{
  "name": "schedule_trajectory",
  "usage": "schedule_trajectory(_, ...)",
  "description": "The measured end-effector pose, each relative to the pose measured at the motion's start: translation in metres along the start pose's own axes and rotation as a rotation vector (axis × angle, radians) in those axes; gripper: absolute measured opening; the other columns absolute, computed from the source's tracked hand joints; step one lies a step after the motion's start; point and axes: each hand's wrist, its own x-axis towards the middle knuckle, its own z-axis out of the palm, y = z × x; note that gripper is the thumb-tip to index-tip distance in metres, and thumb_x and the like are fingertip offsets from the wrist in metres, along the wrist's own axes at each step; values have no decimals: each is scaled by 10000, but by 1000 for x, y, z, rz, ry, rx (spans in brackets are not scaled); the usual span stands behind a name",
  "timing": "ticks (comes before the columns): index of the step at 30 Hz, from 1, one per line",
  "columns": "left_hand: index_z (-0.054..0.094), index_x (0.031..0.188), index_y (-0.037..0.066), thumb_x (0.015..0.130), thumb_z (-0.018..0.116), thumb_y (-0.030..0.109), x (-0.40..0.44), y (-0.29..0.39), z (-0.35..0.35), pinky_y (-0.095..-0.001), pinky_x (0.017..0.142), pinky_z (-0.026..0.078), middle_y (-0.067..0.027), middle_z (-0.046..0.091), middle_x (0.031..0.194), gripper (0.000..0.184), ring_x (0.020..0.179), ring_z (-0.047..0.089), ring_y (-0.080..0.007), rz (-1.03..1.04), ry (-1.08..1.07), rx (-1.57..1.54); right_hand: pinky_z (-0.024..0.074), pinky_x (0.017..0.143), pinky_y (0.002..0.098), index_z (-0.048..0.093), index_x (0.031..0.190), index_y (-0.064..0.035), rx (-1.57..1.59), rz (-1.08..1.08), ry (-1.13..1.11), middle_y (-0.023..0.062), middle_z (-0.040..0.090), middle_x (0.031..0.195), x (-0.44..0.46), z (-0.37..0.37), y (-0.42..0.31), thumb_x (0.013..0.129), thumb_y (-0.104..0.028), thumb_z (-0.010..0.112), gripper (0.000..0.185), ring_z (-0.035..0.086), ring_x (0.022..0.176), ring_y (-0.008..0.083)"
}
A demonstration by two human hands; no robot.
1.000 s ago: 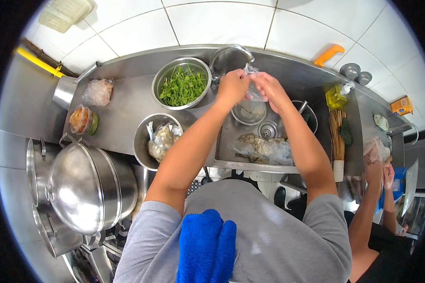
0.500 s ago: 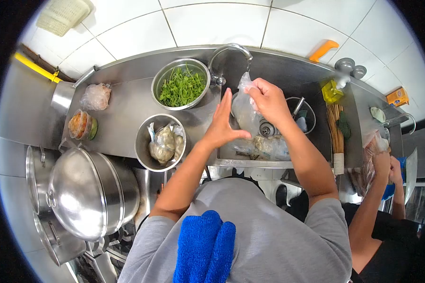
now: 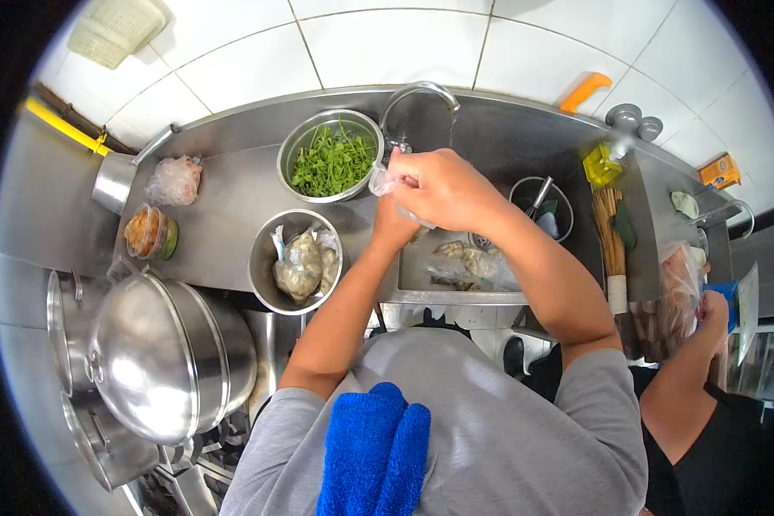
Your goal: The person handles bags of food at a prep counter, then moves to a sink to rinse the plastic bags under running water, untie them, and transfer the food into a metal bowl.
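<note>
My right hand [image 3: 445, 187] is closed on the gathered top of a clear plastic bag [image 3: 381, 181], beside the rim of the steel bowl of green herbs [image 3: 332, 161]. Just below it is my left hand [image 3: 394, 225], its fingers mostly hidden behind the right hand and the bag. The steel faucet [image 3: 423, 87] arches behind my hands, with a thin stream of water falling from it. Bagged grey pieces [image 3: 475, 265] lie in the sink. To the left, a steel bowl [image 3: 256, 268] holds tied bags of pale pieces [image 3: 301, 265].
A large domed pot [image 3: 146, 353] stands at the left, below a lidded tub [image 3: 150, 232] and a pinkish bag [image 3: 176, 181]. Right of the sink are an oil bottle [image 3: 601, 167] and bamboo sticks [image 3: 611, 236]. A co-worker's arm [image 3: 684, 370] reaches in at the right.
My right hand has moved left with the bag from under the faucet, crossing over my left hand, which was spread open. The co-worker's hands have moved apart.
</note>
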Motion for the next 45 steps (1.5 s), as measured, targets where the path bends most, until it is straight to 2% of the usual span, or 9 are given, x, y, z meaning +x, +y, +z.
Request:
schedule_trajectory(9,567,1062,13,794,612,212,-1,5,-8,-395,922,405,-177,558,1137,337,1103,518,-279,-39,-187,-89,413,539,381,541,709,-6,-64,-165,-356,190,531,635,14,-20,-18,703,-142,574,140,511,577,352)
schedule_trajectory(15,555,1106,10,841,538,167,7,-7,-6,-372,926,401,-154,543,1190,309,1113,511,-278,35,-221,-81,441,584,340,614,879,-34,168,-129,-325,98,582,686,-2,-39,2,748,-149,588,177,574,624,188)
schedule_trajectory(20,566,1122,15,854,520,165,13,-21,-8,-327,925,396,-138,587,1110,310,1043,548,-252,-204,-183,-258,440,842,321,452,1295,-103,776,158,198,67,568,1159,-68,0,99,743,-196,691,609,560,984,162)
schedule_trajectory(23,593,1092,6,877,507,201,19,-5,0,-303,878,416,-99,602,1078,303,1002,553,-197,-352,-107,-404,337,1001,385,276,1393,-81,366,141,224,136,437,1337,-101,36,121,635,-285,800,944,492,1152,251)
schedule_trajectory(27,592,910,15,933,472,252,29,10,21,-311,831,442,-78,597,1057,267,928,554,-174,-498,-27,-568,322,1020,386,229,1407,-69,9,-2,334,164,348,1403,-98,71,129,609,-314,820,1023,428,1224,281)
schedule_trajectory(32,569,772,45,926,475,174,32,17,47,-298,786,445,-68,621,963,222,856,562,-162,-717,67,-851,285,1046,372,186,1416,-59,397,84,403,164,314,1410,-80,77,139,677,-349,771,986,338,1295,290)
schedule_trajectory(37,630,954,-19,919,498,276,32,13,44,-308,742,466,-77,641,999,325,865,595,-176,-626,-60,-470,360,964,332,325,1334,-19,641,165,419,118,504,1216,-85,83,154,759,-258,716,735,482,1123,223)
schedule_trajectory(41,623,991,-38,895,521,284,29,12,31,-316,739,463,-126,644,1001,351,851,608,-176,-600,-167,-114,408,898,362,387,1297,-21,912,309,292,95,559,1136,-93,97,184,868,-439,535,617,532,1028,195)
schedule_trajectory(45,624,978,-3,813,567,255,36,14,17,-362,715,472,-173,635,953,312,834,628,-288,-146,-368,312,514,744,426,464,1248,-54,1424,304,156,106,584,1110,-90,93,162,870,-558,442,631,604,914,231)
